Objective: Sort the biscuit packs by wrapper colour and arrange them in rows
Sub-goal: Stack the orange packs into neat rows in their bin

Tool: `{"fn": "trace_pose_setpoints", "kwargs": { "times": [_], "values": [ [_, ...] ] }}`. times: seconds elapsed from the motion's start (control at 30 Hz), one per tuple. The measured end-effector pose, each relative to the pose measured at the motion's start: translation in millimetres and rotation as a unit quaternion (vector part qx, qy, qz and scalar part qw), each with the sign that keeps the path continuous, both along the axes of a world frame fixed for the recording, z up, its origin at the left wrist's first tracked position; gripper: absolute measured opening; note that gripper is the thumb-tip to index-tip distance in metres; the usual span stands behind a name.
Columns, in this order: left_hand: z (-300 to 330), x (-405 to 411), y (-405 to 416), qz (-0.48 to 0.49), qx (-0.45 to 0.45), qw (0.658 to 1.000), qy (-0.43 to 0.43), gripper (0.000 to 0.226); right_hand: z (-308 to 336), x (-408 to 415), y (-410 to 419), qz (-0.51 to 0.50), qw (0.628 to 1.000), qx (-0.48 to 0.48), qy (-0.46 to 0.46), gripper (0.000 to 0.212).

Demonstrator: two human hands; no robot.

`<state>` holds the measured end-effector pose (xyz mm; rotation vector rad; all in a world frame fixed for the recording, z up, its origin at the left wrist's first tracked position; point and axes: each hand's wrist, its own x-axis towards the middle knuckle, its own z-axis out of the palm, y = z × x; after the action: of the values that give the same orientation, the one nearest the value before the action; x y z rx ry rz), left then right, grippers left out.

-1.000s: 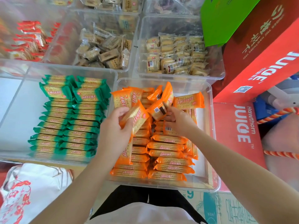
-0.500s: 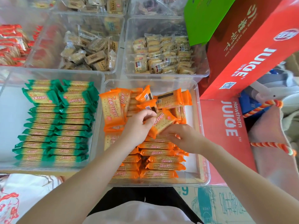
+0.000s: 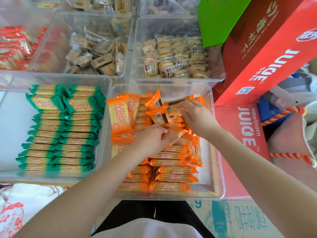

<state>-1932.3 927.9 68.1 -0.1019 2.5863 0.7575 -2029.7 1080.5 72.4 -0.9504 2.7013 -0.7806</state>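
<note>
Orange packs (image 3: 169,176) nearest lie in neat rows, approx half the orange bin (image 3: 217,189) done, left hand (image 3: 151,140) pinching one onto the row, right hand (image 3: 195,114) gripping a loose pack w/ more jumbled behind; green packs (image 3: 58,134) already rowed.

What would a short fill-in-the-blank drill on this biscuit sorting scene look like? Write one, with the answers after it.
1. Both hands work in the bin that holds the ____ packs.
2. The green packs lie in the bin to the ____ of that bin.
3. The left hand grips an orange pack while the ____ hand reaches toward the loose packs at the far end.
4. The big word on the red cartons is ____.

Answers: orange; left; right; JUICE
</note>
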Motion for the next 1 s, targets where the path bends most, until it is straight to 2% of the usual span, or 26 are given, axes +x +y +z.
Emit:
{"fn": "trace_pose_setpoints", "kwargs": {
  "times": [0.07, 0.2, 0.3, 0.4, 0.47, 0.5, 0.53, 0.6, 0.67, 0.77, 0.87, 0.93, 1.0],
  "values": [
    [0.9, 1.2, 2.0, -0.049, -0.051, 0.998, 0.006, 0.057, -4.6, -3.7, -14.9, 0.003, 0.999, 0.011, -0.047, 0.031],
    [-2.8, 3.5, 0.1, -0.115, -0.104, 0.984, 0.093, 0.035, -15.0, -1.1, -39.2, -0.027, 0.992, 0.014, -0.123, 0.033],
    [-7.4, 3.3, -3.5, -0.133, -0.128, 0.976, 0.113, 0.035, -16.7, 3.3, -43.7, -0.021, 0.994, 0.011, -0.109, 0.020],
    [-9.4, -0.3, -4.8, -0.125, -0.127, 0.977, 0.117, 0.041, -11.6, 0.3, -30.2, -0.014, 0.995, -0.046, -0.086, 0.022],
    [-13.1, -4.6, -3.9, -0.121, -0.119, 0.979, 0.109, 0.047, -6.7, -3.1, -15.8, 0.022, 0.995, -0.073, -0.063, 0.013],
    [-14.5, -7.3, -3.2, -0.119, -0.115, 0.981, 0.099, 0.052, -7.0, -5.5, -8.2, 0.043, 0.997, -0.055, -0.043, 0.008],
    [-15.8, -9.0, -2.5, -0.119, -0.113, 0.982, 0.091, 0.054, -6.5, -6.0, -2.6, 0.054, 0.998, -0.003, -0.014, 0.019],
    [-17.2, -11.0, -0.9, -0.119, -0.107, 0.982, 0.099, 0.052, -8.6, -4.2, 4.5, 0.090, 0.981, 0.167, 0.035, 0.038],
    [-18.2, -10.3, -2.5, -0.128, -0.106, 0.977, 0.131, 0.044, -13.2, -0.4, 5.9, 0.127, 0.958, 0.248, 0.060, 0.045],
    [-10.5, -3.6, -9.6, -0.088, -0.062, 0.959, 0.261, 0.023, -14.1, 4.9, -1.2, 0.133, 0.963, 0.233, 0.039, 0.047],
    [-0.1, -5.2, -18.6, -0.018, -0.080, 0.919, 0.385, 0.017, -16.4, 10.8, -9.3, 0.134, 0.971, 0.194, -0.038, 0.043],
    [8.6, -14.0, -21.7, 0.042, -0.108, 0.906, 0.407, 0.016, -20.8, 10.4, -12.7, 0.138, 0.973, 0.176, -0.054, 0.032],
    [12.6, -25.3, -25.0, 0.091, -0.134, 0.913, 0.374, 0.032, -18.1, 4.9, -15.0, 0.124, 0.982, 0.141, 0.006, 0.021]
  ]
}}
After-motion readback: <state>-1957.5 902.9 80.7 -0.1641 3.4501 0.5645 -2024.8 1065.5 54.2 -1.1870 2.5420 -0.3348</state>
